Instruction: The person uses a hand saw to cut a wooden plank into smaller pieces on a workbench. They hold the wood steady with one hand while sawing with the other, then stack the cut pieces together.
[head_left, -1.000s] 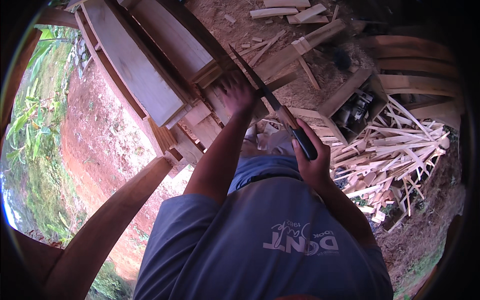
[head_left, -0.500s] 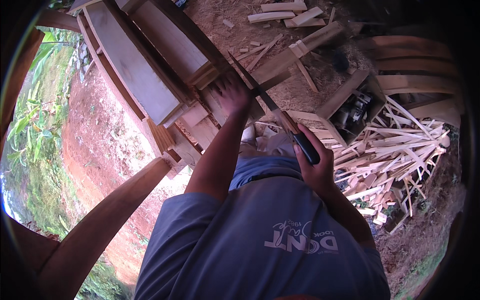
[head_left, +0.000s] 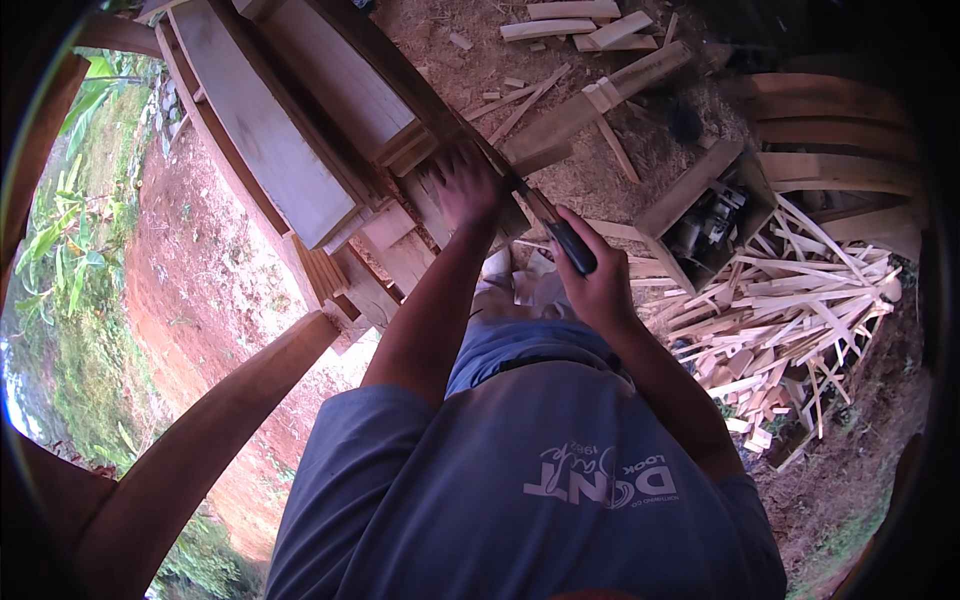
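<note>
Left hand [head_left: 468, 185] lies flat, fingers spread, pressing down on a short wood block [head_left: 432, 200] at the near edge of the stacked timber; its grip is released, nothing clasped. The block sits on a rough surface [head_left: 385, 262] of layered offcuts, just below two long pale boards [head_left: 270, 130] that run away toward the upper left.

Right hand [head_left: 598, 288] has its grip clenched around the dark handle of a long knife [head_left: 545, 215]. The blade slants up and left from the fist and passes just beside the left hand's fingers, its edge against the block's right side. The tip is lost in blur against the wood; cannot tell how deep it sits.

Both forearms come up from the lower edge, over a blue shirt [head_left: 520, 480] and blue shorts.

Right of the hands: an open wooden crate [head_left: 690, 205] with dark metal parts inside, and beyond it a loose heap of thin pale wood strips [head_left: 800, 300]. Sawdust ground above holds scattered offcuts [head_left: 590, 20] and one longer plank [head_left: 590, 110] lying at a slant.

Left side: red bare earth [head_left: 190, 280], green plants at the rim, and a curved brown beam [head_left: 200, 440] crossing the lower left.
</note>
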